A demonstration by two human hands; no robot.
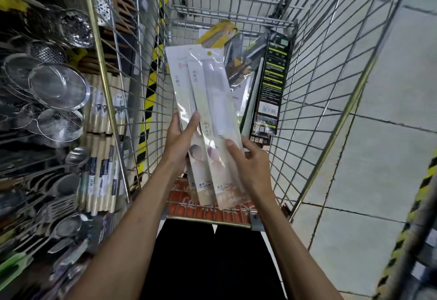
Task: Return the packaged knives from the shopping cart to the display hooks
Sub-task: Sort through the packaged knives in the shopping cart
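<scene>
White knife packs [208,110] in both grips [179,140] [246,157]

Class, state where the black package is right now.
Head view: the black package stands inside the cart, right of centre near its right wall, just right of the held white packages.

Bare forearms [132,217], seemingly black trousers [208,264]

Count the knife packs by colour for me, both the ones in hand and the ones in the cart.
white packs, held by left hand and right hand: 3
black pack, in the cart: 1
yellow-topped pack, in the cart: 1
Total: 5 clearly told apart; more packs lie jumbled behind, too overlapped to count.
</scene>
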